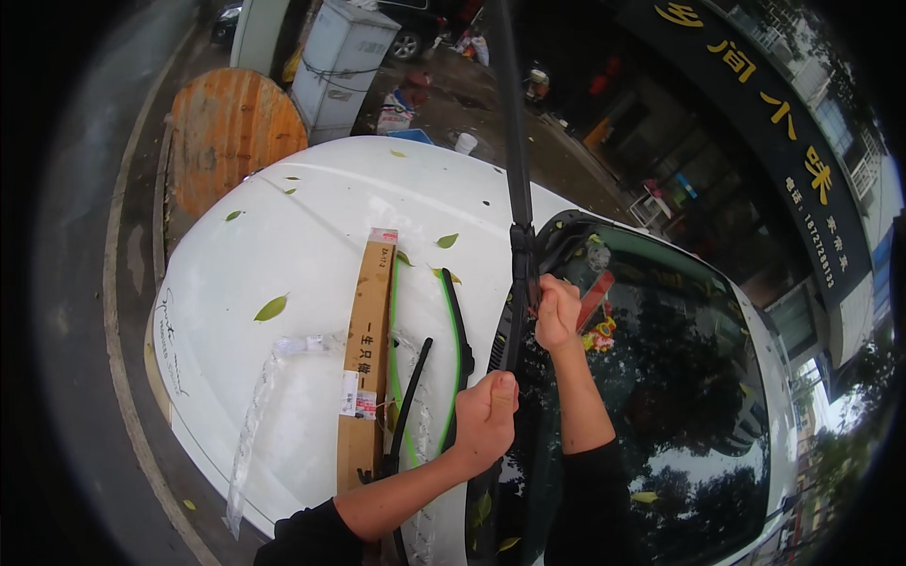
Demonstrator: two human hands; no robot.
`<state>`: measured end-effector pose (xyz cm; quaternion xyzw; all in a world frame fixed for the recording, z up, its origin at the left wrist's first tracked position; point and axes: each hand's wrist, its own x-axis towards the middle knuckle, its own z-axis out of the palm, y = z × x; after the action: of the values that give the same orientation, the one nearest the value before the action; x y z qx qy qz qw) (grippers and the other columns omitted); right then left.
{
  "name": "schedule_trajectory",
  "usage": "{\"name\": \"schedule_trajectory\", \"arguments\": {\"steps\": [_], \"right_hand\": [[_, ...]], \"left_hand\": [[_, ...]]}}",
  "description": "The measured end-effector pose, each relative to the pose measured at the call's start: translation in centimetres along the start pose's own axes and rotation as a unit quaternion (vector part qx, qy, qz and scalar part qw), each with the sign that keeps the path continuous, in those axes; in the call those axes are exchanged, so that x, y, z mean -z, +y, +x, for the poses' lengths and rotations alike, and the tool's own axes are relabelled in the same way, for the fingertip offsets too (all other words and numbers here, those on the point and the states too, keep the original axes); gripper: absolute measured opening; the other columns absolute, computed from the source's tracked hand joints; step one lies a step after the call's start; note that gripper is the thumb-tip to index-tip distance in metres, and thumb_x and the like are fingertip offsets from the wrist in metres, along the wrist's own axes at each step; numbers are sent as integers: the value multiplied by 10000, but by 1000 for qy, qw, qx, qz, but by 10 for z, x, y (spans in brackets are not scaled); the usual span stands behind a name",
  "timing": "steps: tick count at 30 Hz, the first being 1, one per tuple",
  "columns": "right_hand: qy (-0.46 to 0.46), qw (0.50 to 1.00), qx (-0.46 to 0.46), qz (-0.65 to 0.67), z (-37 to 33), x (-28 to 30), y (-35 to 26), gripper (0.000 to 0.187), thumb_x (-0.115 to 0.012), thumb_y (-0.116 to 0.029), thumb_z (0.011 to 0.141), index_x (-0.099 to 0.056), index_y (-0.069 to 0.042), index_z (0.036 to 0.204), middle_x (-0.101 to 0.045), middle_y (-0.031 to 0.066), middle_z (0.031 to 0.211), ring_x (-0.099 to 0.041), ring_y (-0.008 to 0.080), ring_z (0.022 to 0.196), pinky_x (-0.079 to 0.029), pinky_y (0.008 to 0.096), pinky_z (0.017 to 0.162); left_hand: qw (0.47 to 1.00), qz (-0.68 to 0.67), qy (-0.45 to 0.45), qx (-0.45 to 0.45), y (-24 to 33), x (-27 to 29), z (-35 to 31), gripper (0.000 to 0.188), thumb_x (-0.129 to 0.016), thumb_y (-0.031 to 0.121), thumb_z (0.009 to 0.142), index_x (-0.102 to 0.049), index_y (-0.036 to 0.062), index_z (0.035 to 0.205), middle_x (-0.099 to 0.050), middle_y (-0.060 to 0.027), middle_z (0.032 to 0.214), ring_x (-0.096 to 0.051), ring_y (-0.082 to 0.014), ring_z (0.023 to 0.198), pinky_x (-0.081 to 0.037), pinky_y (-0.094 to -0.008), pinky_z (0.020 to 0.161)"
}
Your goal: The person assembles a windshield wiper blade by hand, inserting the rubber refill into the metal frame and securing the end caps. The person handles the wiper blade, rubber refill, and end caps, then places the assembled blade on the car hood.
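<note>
A long black windshield wiper (pixel 514 141) stands raised off the glass, running from the top of the view down to my hands. My left hand (pixel 486 420) is closed in a fist around its lower end, thumb up. Just below the wiper's joint (pixel 523 247), the fingers of my right hand (pixel 559 313) pinch the wiper from the right side; the fingertips are partly hidden behind it. Left of my hands, black wiper blades with green edging (pixel 456 316) lie on the white car hood (pixel 226 283), beside a long brown cardboard box (pixel 366 330).
The dark windshield (pixel 679 396) lies right of my hands, with a small colourful ornament (pixel 599 335) behind it. Clear plastic wrapping (pixel 253 415) and scattered leaves (pixel 272 307) rest on the hood. Beyond stand a wooden cable reel (pixel 231 127) and a grey metal cabinet (pixel 344 66).
</note>
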<state>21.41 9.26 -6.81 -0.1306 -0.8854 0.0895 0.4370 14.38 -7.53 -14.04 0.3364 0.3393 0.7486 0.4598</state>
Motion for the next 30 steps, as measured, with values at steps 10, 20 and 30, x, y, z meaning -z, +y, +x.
{"name": "schedule_trajectory", "arguments": {"steps": [10, 20, 30], "right_hand": [[32, 959, -238, 149, -20, -15, -35, 530, -386, -413, 1006, -557, 20, 753, -471, 0, 518, -405, 52, 442, -287, 215, 420], [17, 807, -430, 405, -31, -11, -85, 442, -355, -371, 1026, -525, 7, 871, -458, 36, 607, -374, 77, 452, -282, 225, 408], [11, 891, -362, 274, -23, -4, -66, 459, -400, -390, 1011, -516, 8, 814, -461, 31, 589, -362, 72, 468, -256, 218, 428]], "left_hand": [[1000, 16, -2, -18, -6, 2, -2, 428, -409, 333, 1027, -464, 38, 721, -444, 11, 579, -387, -57, 475, -317, -220, 421], [1000, -14, -5, -6, 2, 2, -3, 404, -403, 317, 1031, -461, 38, 744, -424, 7, 592, -373, -60, 484, -313, -220, 424], [999, -29, -19, 6, 1, 3, -5, 421, -399, 330, 1031, -437, 41, 728, -387, 12, 583, -346, -62, 479, -295, -220, 425]]}}
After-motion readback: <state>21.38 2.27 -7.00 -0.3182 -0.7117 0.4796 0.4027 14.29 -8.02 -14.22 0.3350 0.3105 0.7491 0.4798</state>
